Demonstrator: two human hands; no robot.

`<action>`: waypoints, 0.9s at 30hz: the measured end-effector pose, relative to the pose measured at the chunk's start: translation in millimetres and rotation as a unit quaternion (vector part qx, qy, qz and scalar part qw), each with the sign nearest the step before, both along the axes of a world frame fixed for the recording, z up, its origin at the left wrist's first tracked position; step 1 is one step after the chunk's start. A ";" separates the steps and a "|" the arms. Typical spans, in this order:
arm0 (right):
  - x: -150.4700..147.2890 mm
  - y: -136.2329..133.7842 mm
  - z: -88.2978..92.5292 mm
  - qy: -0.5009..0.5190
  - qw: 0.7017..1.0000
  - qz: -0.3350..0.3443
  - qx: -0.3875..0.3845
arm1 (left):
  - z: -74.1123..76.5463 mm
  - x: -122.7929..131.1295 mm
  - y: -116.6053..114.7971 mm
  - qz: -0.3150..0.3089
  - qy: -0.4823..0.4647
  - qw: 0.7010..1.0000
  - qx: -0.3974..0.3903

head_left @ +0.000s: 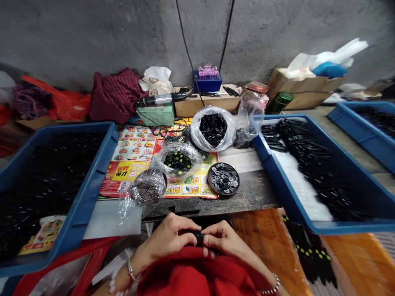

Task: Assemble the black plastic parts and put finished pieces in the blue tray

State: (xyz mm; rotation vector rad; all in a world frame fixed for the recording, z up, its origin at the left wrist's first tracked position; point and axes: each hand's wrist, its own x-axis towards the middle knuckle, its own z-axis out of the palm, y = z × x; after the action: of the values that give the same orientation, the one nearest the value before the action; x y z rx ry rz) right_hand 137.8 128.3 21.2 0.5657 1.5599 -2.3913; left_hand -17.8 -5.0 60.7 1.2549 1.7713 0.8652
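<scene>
A small black plastic part (pixel 199 236) is pinched between both my hands, just above my red clothing; most of it is hidden by fingers. My left hand (pixel 173 233) closes thumb and forefinger on its left side. On its right side, my right hand (pixel 221 236) grips with bent fingers. Beyond them, a round dish (pixel 232 192) holds flat grey-black discs. To its left stand a plastic-lined bowl of small metal pieces (pixel 149 195) and a clear bag of black parts with yellow-green dots (pixel 177 161). Farther back is a larger bag of glossy black pieces (pixel 212 129).
Blue trays of black parts stand at left (pixel 78 197) and right (pixel 279 181), with another blue tray (pixel 354 127) at far right. An electric screwdriver (pixel 162 99) lies on a green box (pixel 157 115). Orange crates (pixel 268 242) sit below the bench edge at right.
</scene>
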 end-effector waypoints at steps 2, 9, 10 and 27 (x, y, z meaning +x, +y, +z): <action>-0.2 -0.2 0.7 -0.009 1.000 0.007 0.008 | 0.5 1.5 -0.8 0.001 -0.001 1.000 -0.001; -1.9 -1.2 2.3 -0.015 1.000 0.008 0.018 | 3.8 5.5 0.3 -0.032 0.003 0.999 0.009; -2.3 -2.1 2.7 -0.017 1.000 0.003 0.018 | 3.3 7.1 0.2 -0.039 0.006 0.999 0.008; -5.4 -3.7 0.5 0.019 0.996 -0.012 0.081 | 3.7 1.2 2.1 0.036 -0.018 0.999 -0.002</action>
State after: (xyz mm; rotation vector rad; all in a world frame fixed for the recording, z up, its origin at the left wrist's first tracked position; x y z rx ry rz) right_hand 132.4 124.5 21.7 0.5767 1.7862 -2.3192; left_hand -16.6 -2.9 64.4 1.1716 1.7992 0.9181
